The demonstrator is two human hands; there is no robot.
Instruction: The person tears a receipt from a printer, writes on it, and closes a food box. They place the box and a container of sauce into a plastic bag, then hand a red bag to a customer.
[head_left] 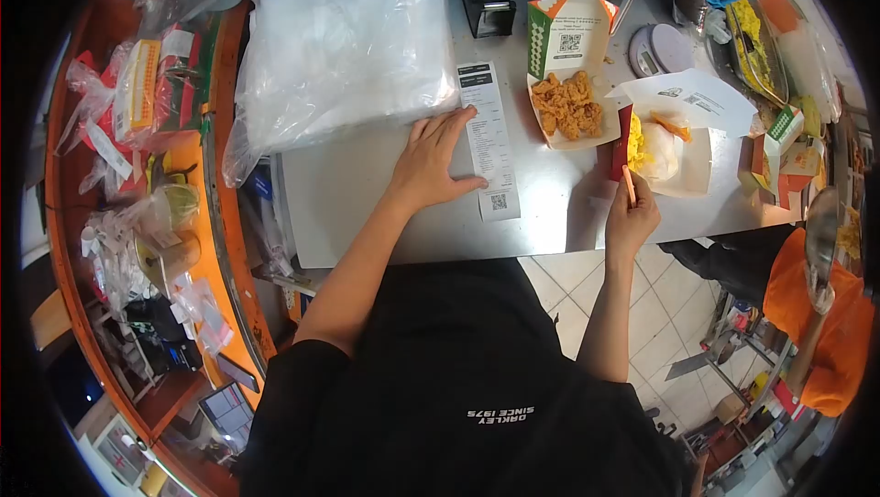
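Right grip (633,220): fingers closed on a slim orange piece (630,187), identity not determinable, at the near-left edge of the rice carton (697,165). Left hand (431,160): open, palm down on the table (550,213), by the receipt (496,162). The carton lies open beside the chicken box (552,49). Assessment: carton light, walls flexible, rice (662,160) soft and easily disturbed; support low on opposite walls, without squeezing.

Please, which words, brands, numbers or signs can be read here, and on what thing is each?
"OAKLEY SINCE 1975", upside down, on the shirt.
Receipt: print and QR code too small.
Box lid: small print, QR code, unreadable.
Paper, scale: too small.
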